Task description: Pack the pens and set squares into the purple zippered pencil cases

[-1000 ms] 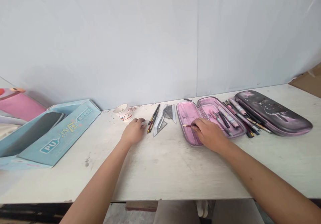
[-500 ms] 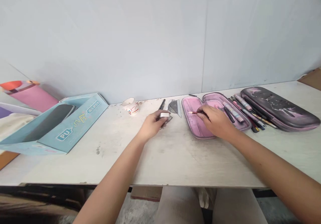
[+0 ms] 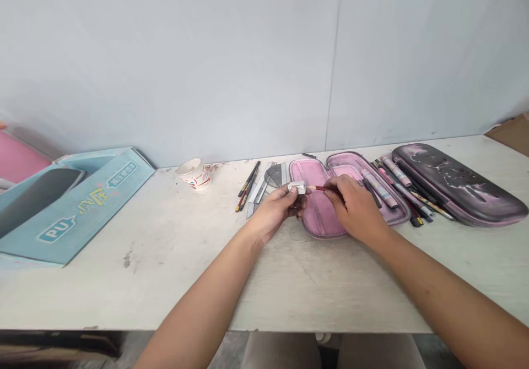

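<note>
In the head view, the worktop point(image 3: 198, 259) runs from its front edge, by the person's knees, back to the pale wall point(image 3: 206, 66). A broad stretch of its surface lies between the blue box point(image 3: 85, 206) and the left forearm, and another strip runs along the front, under both wrists. To the right, the open pencil case point(image 3: 324, 215) and the closed pencil case point(image 3: 458, 184) take up the rear half.

The left hand point(image 3: 276, 212) has its fingers clamped on a small white block point(image 3: 296, 186); the right hand point(image 3: 357, 206) has its fingers pinched on a red pencil point(image 3: 326, 188). Both things are held above the open case's left half, pencil tip at the block's end; whether they touch, I cannot tell. Half a second ago the left hand was farther from the right, covering part of the dark pencils point(image 3: 248, 187), which now show along their length.

The open case has a pink lining and a stitched rim; the closed one is a rounded, glossy shell. Clear flat rulers point(image 3: 273, 176) lie overlapping near the tapered paper cup point(image 3: 194, 174). The worktop's white surface is smudged with dark marks.
</note>
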The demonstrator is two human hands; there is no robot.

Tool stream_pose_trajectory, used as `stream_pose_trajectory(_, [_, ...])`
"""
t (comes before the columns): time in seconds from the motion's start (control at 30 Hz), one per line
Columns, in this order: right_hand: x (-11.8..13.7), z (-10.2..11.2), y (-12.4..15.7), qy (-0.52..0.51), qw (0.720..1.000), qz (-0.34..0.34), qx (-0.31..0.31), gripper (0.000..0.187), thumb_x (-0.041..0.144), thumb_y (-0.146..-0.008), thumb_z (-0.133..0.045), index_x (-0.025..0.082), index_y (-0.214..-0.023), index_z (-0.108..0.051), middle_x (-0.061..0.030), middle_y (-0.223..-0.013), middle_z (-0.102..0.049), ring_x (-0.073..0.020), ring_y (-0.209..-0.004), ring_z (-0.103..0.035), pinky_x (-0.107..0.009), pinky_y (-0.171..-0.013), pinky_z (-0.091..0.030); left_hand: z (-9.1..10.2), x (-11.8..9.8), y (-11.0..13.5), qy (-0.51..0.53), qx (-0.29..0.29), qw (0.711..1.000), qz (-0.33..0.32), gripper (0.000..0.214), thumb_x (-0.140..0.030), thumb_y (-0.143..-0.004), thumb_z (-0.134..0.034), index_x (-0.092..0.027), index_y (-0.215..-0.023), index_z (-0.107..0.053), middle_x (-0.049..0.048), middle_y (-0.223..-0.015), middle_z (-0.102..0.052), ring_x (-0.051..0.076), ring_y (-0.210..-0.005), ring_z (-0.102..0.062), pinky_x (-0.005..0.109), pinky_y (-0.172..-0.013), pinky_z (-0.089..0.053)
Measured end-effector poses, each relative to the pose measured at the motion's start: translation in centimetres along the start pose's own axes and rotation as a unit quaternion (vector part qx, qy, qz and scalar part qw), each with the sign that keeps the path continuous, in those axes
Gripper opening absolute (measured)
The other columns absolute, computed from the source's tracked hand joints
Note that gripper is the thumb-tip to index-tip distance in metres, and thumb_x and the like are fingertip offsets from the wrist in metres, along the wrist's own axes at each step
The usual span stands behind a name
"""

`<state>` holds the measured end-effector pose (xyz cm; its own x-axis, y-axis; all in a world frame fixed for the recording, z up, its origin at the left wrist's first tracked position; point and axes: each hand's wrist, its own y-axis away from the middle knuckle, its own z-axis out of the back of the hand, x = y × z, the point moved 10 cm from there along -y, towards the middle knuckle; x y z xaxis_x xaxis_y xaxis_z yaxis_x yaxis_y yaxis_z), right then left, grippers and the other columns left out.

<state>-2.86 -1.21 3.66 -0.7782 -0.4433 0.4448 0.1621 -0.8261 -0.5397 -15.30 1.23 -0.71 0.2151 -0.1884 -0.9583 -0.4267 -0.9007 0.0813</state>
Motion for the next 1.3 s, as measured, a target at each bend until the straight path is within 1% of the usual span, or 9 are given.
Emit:
stream_pose_trajectory(0.1, [0.9,-0.1,0.1,0.013,1.0,0.013,0.012,0.018,0.027,-0.09,-0.039,0.019,-0.094,-0.054,-0.0071,-0.091,-0.06,-0.0197,-0.085,-0.054,-0.03,-0.071,-0.039,-0.2,-0.1,0.3,-0.055,0.001,0.998,-0.011,0.023,-0.036,-0.079,-0.058,-0.013,-0.084,-0.057,-0.0003,-0.065,-0.052,0.008,-0.056,-0.047,0.022,-0.055,-0.037])
stream_pose_trajectory(0.3, [1.4,1.1,0.5,0.025,0.999,0.016,-0.026,0.018,0.027,-0.089,-0.04,0.02,-0.093,-0.056,-0.0065,-0.091,-0.061,-0.0196,-0.085,-0.055,-0.031,-0.071,-0.04,0.0,-0.6,0.4,-0.117,-0.017,0.992,-0.044,0.017,-0.033,-0.085,-0.048,-0.016,-0.081,-0.05,-0.0025,-0.062,-0.048,0.007,-0.053,-0.043,0.022,-0.054,-0.034])
stream_pose_trajectory(0.5, [2.8,0.4,1.0,0.061,0.995,0.076,-0.023,0.021,0.019,-0.089,-0.038,0.02,-0.094,-0.058,-0.0053,-0.089,-0.061,-0.0171,-0.083,-0.054,-0.029,-0.071,-0.04,-1.9,-1.1,1.4,-0.255,0.032,0.963,-0.079,0.023,-0.038,-0.084,-0.049,-0.018,-0.094,-0.048,-0.0018,-0.069,-0.049,0.01,-0.064,-0.044,0.023,-0.061,-0.036])
stream_pose_trajectory(0.7, [4.0,0.9,1.9,0.157,0.97,0.175,-0.058,0.028,0.018,-0.09,-0.033,0.022,-0.098,-0.06,-0.0067,-0.095,-0.061,-0.017,-0.081,-0.05,-0.031,-0.069,-0.037,-2.6,-1.3,1.7,-0.235,0.041,0.969,-0.071,0.038,-0.053,-0.087,-0.033,-0.018,-0.079,-0.045,-0.0025,-0.062,-0.043,0.01,-0.056,-0.038,0.024,-0.055,-0.033])
stream_pose_trajectory(0.87, [4.7,0.6,2.1,0.221,0.959,0.174,-0.041,0.03,0.018,-0.088,-0.034,0.019,-0.103,-0.06,-0.0074,-0.081,-0.061,-0.017,-0.072,-0.047,-0.031,-0.06,-0.029,-2.7,-1.3,1.9,-0.23,0.038,0.966,-0.111,0.028,-0.045,-0.088,-0.038,-0.019,-0.093,-0.044,-0.0046,-0.06,-0.041,0.01,-0.054,-0.038,0.023,-0.055,-0.033])
stream_pose_trajectory(1.0, [5.1,0.6,1.5,0.2,0.973,0.115,-0.004,0.021,0.015,-0.078,-0.039,0.017,-0.079,-0.06,-0.0052,-0.067,-0.057,-0.0146,-0.064,-0.045,-0.03,-0.055,-0.021,-2.6,-1.8,2.4,-0.291,0.021,0.946,-0.144,0.021,-0.037,-0.088,-0.038,-0.019,-0.096,-0.043,-0.0036,-0.064,-0.043,0.011,-0.059,-0.041,0.024,-0.059,-0.035])
stream_pose_trajectory(1.13, [3.5,0.1,-0.2,0.021,0.995,-0.018,0.097,0.019,0.021,-0.076,-0.039,0.017,-0.06,-0.047,-0.0004,-0.055,-0.046,-0.0108,-0.054,-0.037,-0.027,-0.053,-0.019,-3.2,-3.1,3.1,-0.367,0.027,0.909,-0.198,0.017,-0.032,-0.089,-0.034,-0.018,-0.097,-0.04,-0.0018,-0.07,-0.044,0.013,-0.065,-0.044,0.027,-0.066,-0.037])
stream_pose_trajectory(1.2, [2.5,-1.4,-0.3,-0.131,0.967,-0.104,0.193,0.02,0.024,-0.075,-0.04,0.018,-0.056,-0.04,0.0029,-0.049,-0.036,-0.0085,-0.048,-0.03,-0.025,-0.05,-0.018,-3.6,-3.8,3.4,-0.398,0.033,0.886,-0.233,0.014,-0.029,-0.089,-0.034,-0.018,-0.096,-0.039,0.0004,-0.076,-0.046,0.014,-0.069,-0.045,0.028,-0.068,-0.037])
stream_pose_trajectory(1.3, [1.7,-3.8,0.9,-0.302,0.868,-0.232,0.318,0.018,0.026,-0.072,-0.042,0.019,-0.057,-0.036,0.0071,-0.046,-0.022,-0.0061,-0.042,-0.015,-0.023,-0.045,-0.012,-4.0,-4.2,3.5,-0.428,0.043,0.863,-0.266,0.012,-0.024,-0.087,-0.035,-0.017,-0.096,-0.04,0.0035,-0.084,-0.048,0.015,-0.074,-0.046,0.03,-0.071,-0.036])
